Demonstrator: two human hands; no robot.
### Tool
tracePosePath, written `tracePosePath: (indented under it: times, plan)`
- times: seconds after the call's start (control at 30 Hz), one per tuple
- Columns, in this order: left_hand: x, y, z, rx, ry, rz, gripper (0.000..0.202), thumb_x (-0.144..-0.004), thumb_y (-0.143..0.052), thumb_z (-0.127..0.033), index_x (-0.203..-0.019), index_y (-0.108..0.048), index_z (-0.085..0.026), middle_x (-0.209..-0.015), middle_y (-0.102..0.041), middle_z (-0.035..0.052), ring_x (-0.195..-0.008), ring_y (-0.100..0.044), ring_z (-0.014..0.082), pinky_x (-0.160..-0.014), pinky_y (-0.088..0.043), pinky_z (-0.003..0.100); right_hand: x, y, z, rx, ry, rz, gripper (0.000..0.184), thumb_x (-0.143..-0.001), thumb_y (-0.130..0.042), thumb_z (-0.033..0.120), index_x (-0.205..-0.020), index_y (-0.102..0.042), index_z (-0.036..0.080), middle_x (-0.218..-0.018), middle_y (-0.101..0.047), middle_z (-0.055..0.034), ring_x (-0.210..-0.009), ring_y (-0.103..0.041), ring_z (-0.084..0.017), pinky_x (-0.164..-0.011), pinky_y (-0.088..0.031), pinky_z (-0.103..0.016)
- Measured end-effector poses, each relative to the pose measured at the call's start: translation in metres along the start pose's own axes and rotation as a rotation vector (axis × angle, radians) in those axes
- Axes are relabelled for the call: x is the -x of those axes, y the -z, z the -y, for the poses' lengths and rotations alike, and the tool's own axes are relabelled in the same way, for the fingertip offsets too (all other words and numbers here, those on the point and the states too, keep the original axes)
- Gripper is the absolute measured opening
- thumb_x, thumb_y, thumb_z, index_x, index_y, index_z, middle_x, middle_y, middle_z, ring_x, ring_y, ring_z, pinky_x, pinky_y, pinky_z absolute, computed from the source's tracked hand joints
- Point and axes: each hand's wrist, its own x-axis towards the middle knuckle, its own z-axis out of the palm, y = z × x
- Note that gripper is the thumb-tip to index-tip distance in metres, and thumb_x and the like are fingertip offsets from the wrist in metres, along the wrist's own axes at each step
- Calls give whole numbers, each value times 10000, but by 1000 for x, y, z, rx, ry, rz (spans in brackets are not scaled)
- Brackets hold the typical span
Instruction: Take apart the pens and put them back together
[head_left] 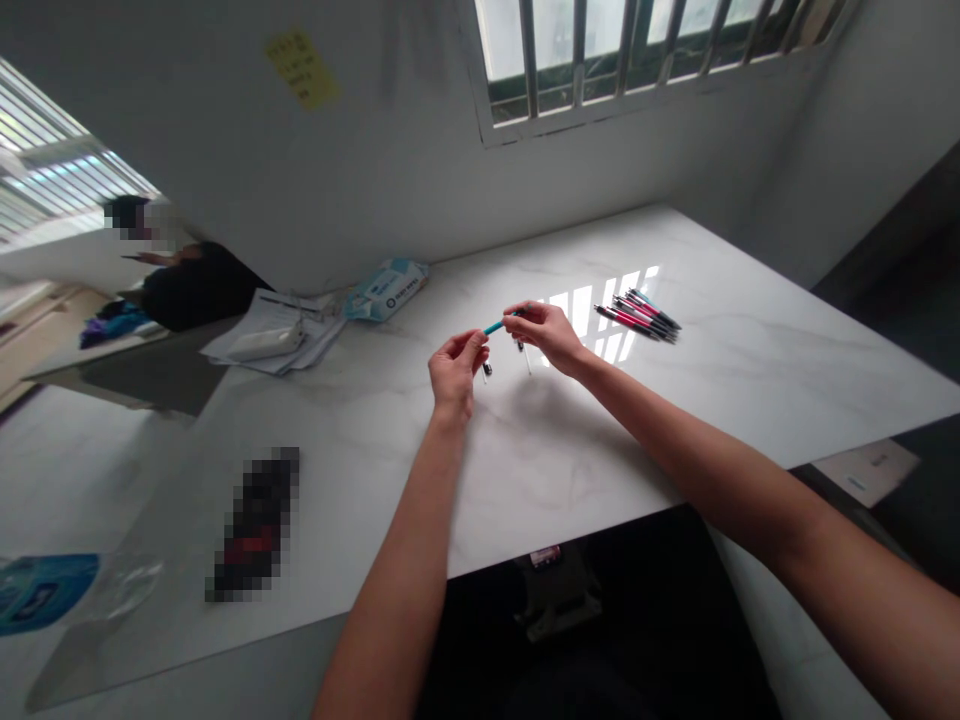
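Observation:
Between my two hands is a blue pen barrel (493,327), held slightly tilted above the white marbled table (570,450). My left hand (454,372) pinches its left end between thumb and fingers. At the other end, my right hand (546,333) has its fingers closed on the same barrel. Small pen parts lie on the table just beyond and below the hands: a dark piece (487,368) by the left fingers and a thin white stick (528,360) under the right hand. My fingers partly cover these parts.
Several red, black and blue pens (637,315) lie bunched at right. A wipes packet (386,290) and papers (277,335) sit at back left. A blurred dark object (255,525) and a blue-labelled bottle (52,590) are at left. Another person (199,285) sits beyond.

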Motion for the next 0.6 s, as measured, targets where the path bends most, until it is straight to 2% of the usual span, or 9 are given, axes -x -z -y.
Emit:
tracePosePath:
  times: [0.1,0.23,0.37,0.5,0.6]
  plan:
    - [6,-5,1,-8,99,98,388,-713,-959,-367,-975,-763,-158,-951,-796,65,-748,-709,99,-786,-597,243,-3,4,4,-135,-62,-22,513,-656,-916,571,-967,-733,207,-758,-639,39,-705,-575,-107,-681,-484,-239]
    - [12,-10,4,-1,188,166,376,-703,-963,-323,-986,-773,-163,-957,-806,65,-782,-717,102,-853,-597,259,-2,6,6,-140,-66,-36,512,-657,-920,604,-927,-735,210,-716,-583,52,-684,-537,-104,-658,-458,-234]
    - [14,-12,3,6,219,155,361,-695,-960,-287,-981,-778,-163,-956,-811,66,-771,-707,100,-843,-596,258,-1,8,6,-106,-64,-28,483,-679,-898,601,-895,-719,207,-733,-586,46,-683,-523,-102,-640,-427,-227]
    - [13,-11,1,8,210,133,382,-667,-962,-281,-978,-777,-162,-936,-807,61,-738,-689,88,-809,-594,242,-3,11,7,-78,-58,-73,411,-728,-833,559,-875,-659,217,-738,-593,46,-689,-541,-105,-655,-436,-226]
    - [12,-8,0,-26,184,119,407,-674,-945,-314,-1016,-777,-170,-965,-805,63,-739,-688,88,-805,-595,246,-9,19,8,72,3,-126,298,-790,-755,479,-880,-642,219,-765,-645,25,-714,-585,-125,-682,-465,-246]
